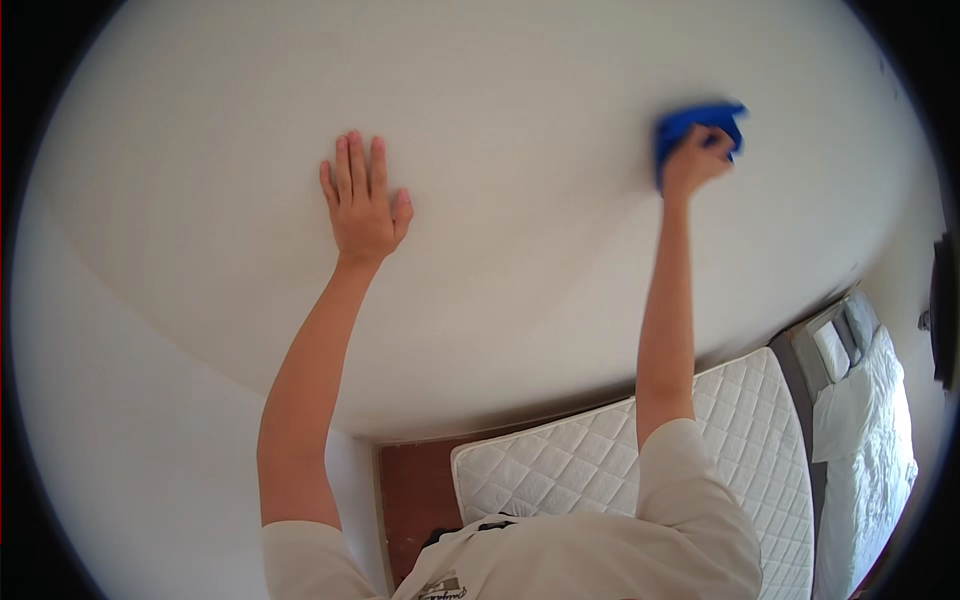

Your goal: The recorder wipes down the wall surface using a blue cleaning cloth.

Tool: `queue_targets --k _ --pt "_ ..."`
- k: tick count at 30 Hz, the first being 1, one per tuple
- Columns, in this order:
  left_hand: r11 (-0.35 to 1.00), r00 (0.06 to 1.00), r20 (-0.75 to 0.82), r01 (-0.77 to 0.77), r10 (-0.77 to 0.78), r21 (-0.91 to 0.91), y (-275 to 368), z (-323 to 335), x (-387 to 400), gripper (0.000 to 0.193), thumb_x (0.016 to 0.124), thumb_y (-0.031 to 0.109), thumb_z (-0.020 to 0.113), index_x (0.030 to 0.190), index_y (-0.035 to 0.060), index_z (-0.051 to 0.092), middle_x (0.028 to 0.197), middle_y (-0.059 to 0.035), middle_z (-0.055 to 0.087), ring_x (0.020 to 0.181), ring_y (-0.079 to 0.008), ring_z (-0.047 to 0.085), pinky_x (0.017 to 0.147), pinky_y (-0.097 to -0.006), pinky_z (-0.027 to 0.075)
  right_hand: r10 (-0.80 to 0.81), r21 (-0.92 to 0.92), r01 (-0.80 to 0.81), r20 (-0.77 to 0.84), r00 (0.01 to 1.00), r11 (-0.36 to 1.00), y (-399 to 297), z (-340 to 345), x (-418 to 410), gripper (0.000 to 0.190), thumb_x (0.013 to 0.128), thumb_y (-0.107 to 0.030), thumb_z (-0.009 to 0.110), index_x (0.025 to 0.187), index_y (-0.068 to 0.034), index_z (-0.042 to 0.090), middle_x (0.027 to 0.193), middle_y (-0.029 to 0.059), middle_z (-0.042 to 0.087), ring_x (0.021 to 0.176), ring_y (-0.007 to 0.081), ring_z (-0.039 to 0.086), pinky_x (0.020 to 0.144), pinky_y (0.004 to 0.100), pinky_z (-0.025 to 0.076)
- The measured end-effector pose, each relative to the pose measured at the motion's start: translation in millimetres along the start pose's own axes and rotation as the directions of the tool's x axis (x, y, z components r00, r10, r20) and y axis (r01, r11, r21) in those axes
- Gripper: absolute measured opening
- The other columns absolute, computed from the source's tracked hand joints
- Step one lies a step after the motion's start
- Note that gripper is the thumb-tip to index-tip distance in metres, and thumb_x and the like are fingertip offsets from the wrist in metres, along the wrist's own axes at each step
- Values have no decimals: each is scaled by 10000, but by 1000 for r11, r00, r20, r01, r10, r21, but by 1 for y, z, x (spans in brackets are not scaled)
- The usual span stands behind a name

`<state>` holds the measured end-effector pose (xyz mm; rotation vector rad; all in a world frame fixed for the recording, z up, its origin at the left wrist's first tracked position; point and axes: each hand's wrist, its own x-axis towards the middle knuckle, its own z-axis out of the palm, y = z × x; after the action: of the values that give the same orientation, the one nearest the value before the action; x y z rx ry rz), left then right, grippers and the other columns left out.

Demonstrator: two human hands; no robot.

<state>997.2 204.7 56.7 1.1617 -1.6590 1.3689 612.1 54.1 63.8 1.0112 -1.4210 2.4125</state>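
Observation:
My left hand (366, 206) lies flat on the pale wall (510, 225), palm down, with its fingers spread and nothing in it. To the right, my right hand (699, 161) grips a blue cloth (694, 120) and holds it against the same wall. The cloth is bunched under the fingers and sticks out above and beside them. The right hand is slightly blurred. Both arms are stretched out ahead of me.
Below the wall lies a white quilted mattress (555, 465). Beyond it at the right stands a bed with white bedding (862, 442) and pillows (832, 351). Reddish floor (416, 487) shows beside the mattress. A dark object (943, 311) is at the right rim.

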Motion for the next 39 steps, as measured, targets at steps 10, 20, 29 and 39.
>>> queue_targets --k 10,20,29,39 --pt "999 999 33 32 -32 20 -18 -11 -9 642 838 268 507 1410 -5 403 1484 -245 321 1395 -380 281 1116 -543 183 -596 385 455 519 612 803 -146 14 -198 288 637 -235 739 878 -139 613 955 242 457 962 402 428 861 500 354" --pt "1000 1000 19 -2 2 6 -6 1 -14 654 872 295 471 1428 -26 349 1490 -264 290 1401 -410 240 1112 -569 162 147 -5 -148 -108 983 989 62 -17 -44 275 889 -236 483 1046 -11 502 1034 259 445 926 378 456 839 475 393" --pt "998 999 35 -37 35 48 -7 4 -4 667 885 308 453 1442 -31 313 1502 -271 256 1406 -419 218 1112 -577 139 -338 120 316 367 867 941 -35 -6 -201 265 693 -174 679 922 -88 576 892 213 450 946 401 425 841 522 337" --pt "1000 998 58 -11 13 -26 -12 -10 4 685 844 294 491 1438 -13 346 1487 -267 296 1400 -410 249 1117 -564 158 -78 119 70 68 995 990 -71 21 -58 217 825 -192 614 981 -52 556 1034 229 427 947 353 449 840 430 381"
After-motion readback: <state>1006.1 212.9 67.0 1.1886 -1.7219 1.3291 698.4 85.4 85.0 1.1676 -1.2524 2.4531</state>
